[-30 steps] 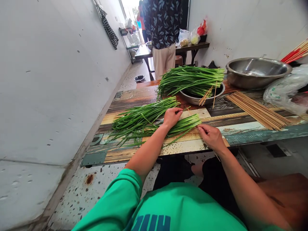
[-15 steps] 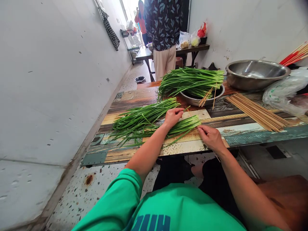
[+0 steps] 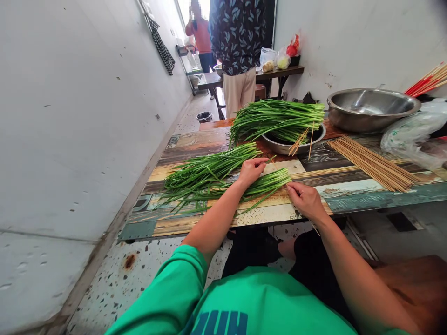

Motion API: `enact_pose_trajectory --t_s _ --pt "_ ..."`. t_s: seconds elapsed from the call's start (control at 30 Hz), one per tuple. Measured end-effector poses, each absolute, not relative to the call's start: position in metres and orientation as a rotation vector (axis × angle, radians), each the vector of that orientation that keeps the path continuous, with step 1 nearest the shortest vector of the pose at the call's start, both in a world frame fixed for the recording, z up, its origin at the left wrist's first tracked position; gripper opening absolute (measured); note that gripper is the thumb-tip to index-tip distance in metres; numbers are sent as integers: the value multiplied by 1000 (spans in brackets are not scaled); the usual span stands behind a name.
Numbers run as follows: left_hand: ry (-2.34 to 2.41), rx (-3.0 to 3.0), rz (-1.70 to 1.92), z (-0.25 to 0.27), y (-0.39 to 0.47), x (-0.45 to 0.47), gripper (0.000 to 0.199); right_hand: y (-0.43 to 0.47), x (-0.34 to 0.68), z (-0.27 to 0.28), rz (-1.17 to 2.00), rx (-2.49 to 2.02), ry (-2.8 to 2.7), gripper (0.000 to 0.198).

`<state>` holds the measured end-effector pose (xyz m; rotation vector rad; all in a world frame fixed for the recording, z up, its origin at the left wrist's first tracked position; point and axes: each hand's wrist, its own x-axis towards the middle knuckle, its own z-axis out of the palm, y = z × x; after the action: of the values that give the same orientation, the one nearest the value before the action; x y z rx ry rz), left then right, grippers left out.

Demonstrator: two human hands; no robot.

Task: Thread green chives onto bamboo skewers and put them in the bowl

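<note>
My right hand (image 3: 306,200) is closed around a thin bamboo skewer (image 3: 316,228), whose lower end sticks out below my fist past the table edge. The skewer runs through the pale cut ends of a row of garlic chives (image 3: 272,178) lying on the table. Its tip shows just beyond that row. There my left hand (image 3: 251,171) pinches a single chive stalk (image 3: 271,159) by its end, close to the tip. Behind my left hand lies another bunch of chives (image 3: 216,163), leaves pointing left.
A large heap of chives (image 3: 275,118) rests on a metal bowl (image 3: 279,147), with several skewers standing at its rim. To the right lie a pile of bamboo skewers (image 3: 373,163), a big steel basin (image 3: 373,111) and a plastic bag (image 3: 412,130). Two people stand behind the table.
Both hands hold almost the same pose, and the chives lie as before. In the background, the person near the doorway has shifted closer.
</note>
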<state>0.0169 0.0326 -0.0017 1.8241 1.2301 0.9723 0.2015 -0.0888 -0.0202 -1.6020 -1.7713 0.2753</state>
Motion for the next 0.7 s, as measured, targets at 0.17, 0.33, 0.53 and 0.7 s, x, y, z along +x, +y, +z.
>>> enact_pose_trajectory --t_s 0.17,0.33,0.53,0.7 --pt "1200 1792 980 -3 34 17 34 -89 201 -19 278 -1612 -1784 33" --pt "1193 1774 978 -2 35 17 33 -89 201 -20 267 -1617 -1780 33" --pt "1193 1771 975 -2 34 17 34 -89 201 -20 266 -1625 -1772 34" --pt "1187 1771 983 -4 35 17 34 -89 201 -21 269 -1646 -1768 34"
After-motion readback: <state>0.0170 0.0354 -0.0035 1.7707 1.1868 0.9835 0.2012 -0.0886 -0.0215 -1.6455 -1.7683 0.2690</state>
